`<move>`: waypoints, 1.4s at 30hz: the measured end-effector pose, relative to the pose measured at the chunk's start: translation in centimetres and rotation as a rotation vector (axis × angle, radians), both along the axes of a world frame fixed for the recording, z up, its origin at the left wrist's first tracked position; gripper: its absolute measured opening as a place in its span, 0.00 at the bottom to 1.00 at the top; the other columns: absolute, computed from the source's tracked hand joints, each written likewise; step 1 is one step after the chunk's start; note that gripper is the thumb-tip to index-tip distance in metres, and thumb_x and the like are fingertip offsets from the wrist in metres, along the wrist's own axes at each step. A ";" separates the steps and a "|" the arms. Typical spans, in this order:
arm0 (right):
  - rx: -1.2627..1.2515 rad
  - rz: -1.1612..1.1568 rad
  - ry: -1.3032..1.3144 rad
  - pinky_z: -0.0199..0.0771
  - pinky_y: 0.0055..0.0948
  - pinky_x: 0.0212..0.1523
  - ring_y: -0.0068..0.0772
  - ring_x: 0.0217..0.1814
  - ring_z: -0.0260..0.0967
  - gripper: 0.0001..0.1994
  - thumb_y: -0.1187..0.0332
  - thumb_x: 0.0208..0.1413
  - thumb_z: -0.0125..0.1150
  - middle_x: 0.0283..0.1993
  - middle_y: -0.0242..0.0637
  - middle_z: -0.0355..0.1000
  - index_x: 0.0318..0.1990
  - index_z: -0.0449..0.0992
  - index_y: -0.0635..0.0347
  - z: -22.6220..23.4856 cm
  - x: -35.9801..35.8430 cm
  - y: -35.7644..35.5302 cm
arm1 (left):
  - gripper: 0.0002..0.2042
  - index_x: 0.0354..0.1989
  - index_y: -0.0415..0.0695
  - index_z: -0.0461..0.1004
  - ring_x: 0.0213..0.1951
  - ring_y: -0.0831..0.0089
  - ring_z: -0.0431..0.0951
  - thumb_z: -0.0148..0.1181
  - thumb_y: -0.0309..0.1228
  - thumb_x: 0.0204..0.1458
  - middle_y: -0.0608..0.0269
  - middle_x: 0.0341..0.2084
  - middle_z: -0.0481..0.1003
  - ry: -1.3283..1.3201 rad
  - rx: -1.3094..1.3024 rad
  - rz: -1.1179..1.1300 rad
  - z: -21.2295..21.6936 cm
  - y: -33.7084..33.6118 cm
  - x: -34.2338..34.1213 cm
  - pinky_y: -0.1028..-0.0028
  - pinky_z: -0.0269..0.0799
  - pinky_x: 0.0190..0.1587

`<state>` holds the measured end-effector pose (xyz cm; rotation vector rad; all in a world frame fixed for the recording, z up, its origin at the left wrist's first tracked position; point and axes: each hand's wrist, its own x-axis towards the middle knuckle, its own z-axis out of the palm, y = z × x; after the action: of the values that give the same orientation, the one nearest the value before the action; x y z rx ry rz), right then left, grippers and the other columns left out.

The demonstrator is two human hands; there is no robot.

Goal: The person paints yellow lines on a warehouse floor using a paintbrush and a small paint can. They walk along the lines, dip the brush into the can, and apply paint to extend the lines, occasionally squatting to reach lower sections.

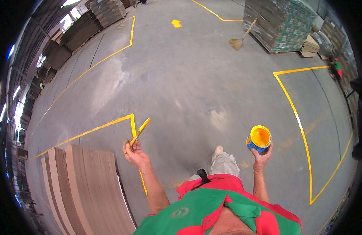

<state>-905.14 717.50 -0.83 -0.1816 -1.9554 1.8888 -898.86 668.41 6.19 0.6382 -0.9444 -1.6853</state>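
In my left hand [136, 154] is a paintbrush [142, 127], held upright at a slant in closed fingers. Yellow paint covers its upper end. My right hand [262, 155] grips a blue paint can [252, 144] from below and the side. The can has no lid on and yellow-orange paint shows inside, with more smeared around the rim. Both hands are held apart in front of me, above the grey floor [181, 82]. Below my left hand runs a yellow floor line [133, 124] with a corner in it.
A tall stack of cardboard sheets [91, 184] stands close on my left. Yellow lines [292, 105] mark a bay on the right. Farther off are a wrapped pallet load [279, 27], a broom [236, 43] leaning on it, a yellow arrow [176, 24] and a person [336, 68].
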 end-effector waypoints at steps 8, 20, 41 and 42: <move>-0.090 0.163 -0.028 0.58 0.40 0.74 0.41 0.73 0.61 0.53 0.74 0.35 0.82 0.68 0.42 0.64 0.73 0.57 0.63 0.2 -20.5 -9.4 | 0.14 0.51 0.34 0.73 0.34 0.71 0.80 0.53 0.31 0.64 0.57 0.34 0.79 -0.056 0.043 0.182 0.5 -7.4 -13.5 0.71 0.77 0.41; -0.176 0.649 0.140 0.58 0.43 0.76 0.41 0.74 0.61 0.56 0.74 0.34 0.85 0.71 0.44 0.63 0.74 0.54 0.61 5.5 -50.5 -28.7 | 0.11 0.43 0.35 0.74 0.32 0.71 0.78 0.57 0.32 0.63 0.57 0.32 0.77 -0.132 0.021 0.478 3.8 -17.5 -27.9 0.74 0.77 0.38; -0.082 0.180 0.018 0.61 0.40 0.72 0.41 0.71 0.63 0.53 0.72 0.37 0.83 0.67 0.42 0.64 0.72 0.56 0.65 5.2 -78.2 -51.9 | 0.13 0.51 0.36 0.73 0.36 0.71 0.78 0.54 0.33 0.65 0.60 0.34 0.77 -0.128 0.004 0.201 5.5 -50.3 -70.5 0.70 0.76 0.44; -0.086 0.174 0.003 0.62 0.40 0.72 0.41 0.71 0.63 0.53 0.72 0.37 0.83 0.68 0.42 0.64 0.72 0.56 0.65 5.0 -79.7 -53.1 | 0.13 0.50 0.36 0.74 0.36 0.71 0.78 0.54 0.33 0.65 0.60 0.34 0.77 -0.123 0.015 0.210 5.4 -51.2 -72.2 0.70 0.76 0.44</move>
<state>-984.87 664.45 4.12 -0.0340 -1.9441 2.0838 -971.07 617.23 11.59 0.8295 -0.9175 -1.4818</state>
